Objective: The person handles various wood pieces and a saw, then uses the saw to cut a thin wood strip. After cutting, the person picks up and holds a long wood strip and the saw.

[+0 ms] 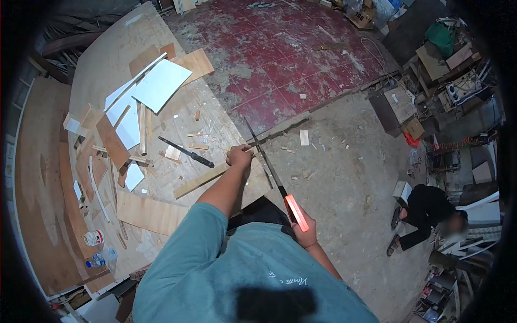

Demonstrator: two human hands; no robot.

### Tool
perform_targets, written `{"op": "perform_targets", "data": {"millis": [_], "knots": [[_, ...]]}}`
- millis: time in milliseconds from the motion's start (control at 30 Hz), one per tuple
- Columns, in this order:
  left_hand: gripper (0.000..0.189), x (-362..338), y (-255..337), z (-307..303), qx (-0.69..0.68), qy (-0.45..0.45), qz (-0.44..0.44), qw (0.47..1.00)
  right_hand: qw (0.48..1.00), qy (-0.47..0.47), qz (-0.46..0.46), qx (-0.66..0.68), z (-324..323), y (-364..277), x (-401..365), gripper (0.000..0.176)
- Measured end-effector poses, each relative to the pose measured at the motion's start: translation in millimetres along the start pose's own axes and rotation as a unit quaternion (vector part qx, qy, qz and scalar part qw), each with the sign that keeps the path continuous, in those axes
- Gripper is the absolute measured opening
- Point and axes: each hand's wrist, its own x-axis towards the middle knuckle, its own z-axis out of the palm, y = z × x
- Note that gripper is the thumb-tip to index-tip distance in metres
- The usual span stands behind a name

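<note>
My right hand (pixel 306 231) is wrapped round the orange handle of a handsaw (pixel 273 173). The saw's long blade slants forward and left, crossing the end of a wooden strip (pixel 202 181) just past the table's edge. My left hand (pixel 239 155) presses down on that strip, fingers curled over it close to the blade. Most of the strip lies slantwise on the wooden worktable (pixel 215 116), partly hidden under my forearm. Left of my left hand lies a black-handled tool (pixel 188 152) with a narrow dark shaft.
White panels (pixel 161 85), plywood pieces (pixel 152 211) and offcuts cover the table's left. A white tub (pixel 93 238) and plastic bottle (pixel 96 260) stand near its corner. Scraps litter the concrete floor (pixel 336 177). Another person (pixel 428 212) crouches at right beside stacked materials.
</note>
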Motion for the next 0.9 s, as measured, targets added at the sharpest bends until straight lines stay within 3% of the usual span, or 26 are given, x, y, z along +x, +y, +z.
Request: {"op": "perform_targets", "data": {"millis": [300,900], "knots": [[0.022,-15.5,12.2,-6.6,0.049,0.038,0.005,0.998,1.000,-0.006,-0.010,0.003,-1.4,0.8,4.0,0.064],[0.021,-15.6,13.3,-7.2,0.048,0.021,-0.005,0.999,0.999,-0.029,-0.017,0.030,-3.4,7.3,6.8,0.061]]}}
